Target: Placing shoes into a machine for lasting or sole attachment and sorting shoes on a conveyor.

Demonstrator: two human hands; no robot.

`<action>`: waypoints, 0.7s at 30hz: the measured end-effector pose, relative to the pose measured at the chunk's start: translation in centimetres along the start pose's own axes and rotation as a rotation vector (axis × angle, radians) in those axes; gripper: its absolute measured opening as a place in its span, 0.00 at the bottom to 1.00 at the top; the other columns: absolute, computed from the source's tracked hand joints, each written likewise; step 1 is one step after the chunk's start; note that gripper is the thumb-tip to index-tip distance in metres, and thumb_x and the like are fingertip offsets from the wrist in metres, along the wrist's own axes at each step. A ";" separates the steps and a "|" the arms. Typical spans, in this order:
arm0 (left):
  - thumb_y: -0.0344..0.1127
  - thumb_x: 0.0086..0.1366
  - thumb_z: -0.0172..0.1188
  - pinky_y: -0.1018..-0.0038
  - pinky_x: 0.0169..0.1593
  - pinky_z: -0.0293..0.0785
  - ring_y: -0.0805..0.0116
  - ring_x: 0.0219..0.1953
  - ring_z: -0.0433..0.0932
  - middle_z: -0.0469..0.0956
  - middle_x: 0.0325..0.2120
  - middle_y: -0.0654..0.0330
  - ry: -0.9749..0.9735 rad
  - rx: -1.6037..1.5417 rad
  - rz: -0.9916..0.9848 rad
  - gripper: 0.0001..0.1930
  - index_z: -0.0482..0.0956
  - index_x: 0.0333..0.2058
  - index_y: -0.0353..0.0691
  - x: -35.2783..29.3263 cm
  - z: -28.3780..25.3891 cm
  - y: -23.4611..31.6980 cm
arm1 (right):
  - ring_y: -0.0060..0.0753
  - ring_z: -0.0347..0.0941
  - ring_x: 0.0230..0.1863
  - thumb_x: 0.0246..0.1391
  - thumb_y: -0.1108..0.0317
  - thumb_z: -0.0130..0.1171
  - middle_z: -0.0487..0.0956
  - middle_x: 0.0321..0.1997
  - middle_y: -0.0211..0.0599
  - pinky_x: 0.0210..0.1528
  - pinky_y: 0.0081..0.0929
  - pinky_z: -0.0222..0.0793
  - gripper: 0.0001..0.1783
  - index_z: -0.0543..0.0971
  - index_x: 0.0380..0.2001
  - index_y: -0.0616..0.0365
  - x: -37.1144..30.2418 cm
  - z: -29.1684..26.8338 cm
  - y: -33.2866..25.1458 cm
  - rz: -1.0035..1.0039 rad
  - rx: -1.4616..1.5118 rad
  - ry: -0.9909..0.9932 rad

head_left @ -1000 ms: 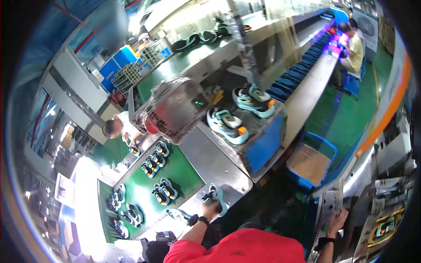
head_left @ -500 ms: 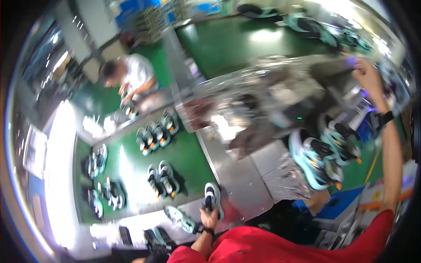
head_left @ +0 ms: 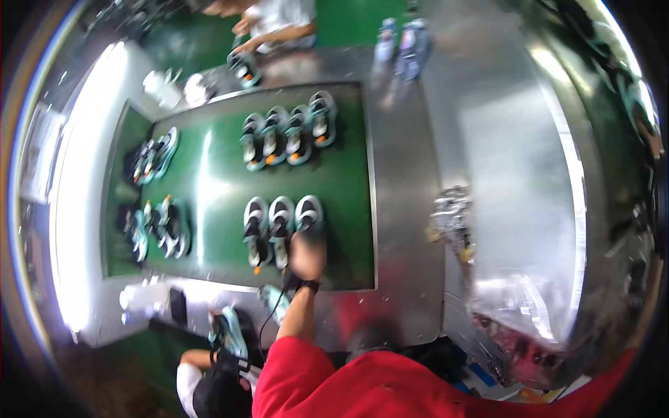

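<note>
My left hand, blurred by motion, is closed at the heel end of a black, white and pale-teal sneaker. That shoe stands on the green belt, toe pointing away from me. Close on its left are two like sneakers, the middle one and the outer one, in the same row. The fingers and the heel are mostly smeared or covered. My right arm, in a red sleeve, reaches out along the right rim. Its hand is only a dim sliver there, fingers indistinct.
Farther up the belt stands another row of sneakers, with more at the left. A person across the line handles a shoe. Another person is at lower left. Bottles and crumpled plastic lie on metal surfaces.
My left hand has carried the sneaker from the metal edge onto the belt, beside the other two. The view has swung; my right hand has gone from upper right to the rim.
</note>
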State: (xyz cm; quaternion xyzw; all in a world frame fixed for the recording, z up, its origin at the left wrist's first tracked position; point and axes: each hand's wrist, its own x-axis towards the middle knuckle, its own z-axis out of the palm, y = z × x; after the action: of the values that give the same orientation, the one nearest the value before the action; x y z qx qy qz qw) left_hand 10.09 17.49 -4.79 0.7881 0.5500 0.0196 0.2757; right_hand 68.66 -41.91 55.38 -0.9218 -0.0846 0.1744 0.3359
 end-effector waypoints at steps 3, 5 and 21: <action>0.48 0.56 0.65 0.53 0.45 0.75 0.41 0.43 0.79 0.77 0.45 0.46 0.001 -0.005 -0.020 0.37 0.58 0.60 0.47 -0.2 0.2 -0.9 | 0.31 0.77 0.35 0.54 0.45 0.59 0.82 0.33 0.37 0.43 0.30 0.71 0.29 0.80 0.46 0.62 -4.1 11.9 -3.8 -0.202 -0.820 0.687; 0.47 0.55 0.67 0.59 0.56 0.68 0.40 0.55 0.69 0.64 0.59 0.40 0.045 -0.129 0.206 0.45 0.52 0.64 0.33 0.5 0.7 -3.9 | 0.30 0.74 0.29 0.48 0.54 0.64 0.81 0.31 0.37 0.33 0.31 0.69 0.33 0.73 0.54 0.60 -6.8 15.7 -5.5 -0.334 -0.695 0.590; 0.70 0.61 0.48 0.43 0.65 0.56 0.31 0.61 0.61 0.52 0.65 0.36 -2.864 -0.665 -0.240 0.49 0.51 0.67 0.33 -44.6 -13.1 29.0 | 0.38 0.71 0.56 0.47 0.69 0.63 0.74 0.55 0.36 0.66 0.51 0.54 0.33 0.67 0.59 0.53 -56.9 28.2 7.4 -0.478 -0.894 0.842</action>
State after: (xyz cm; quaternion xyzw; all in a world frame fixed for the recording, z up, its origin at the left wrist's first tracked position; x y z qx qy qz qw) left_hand 12.96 -23.26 31.73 -0.0122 -0.1545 -0.6586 0.7364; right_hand 5.67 -46.37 45.50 -0.9177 -0.2126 -0.3325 -0.0457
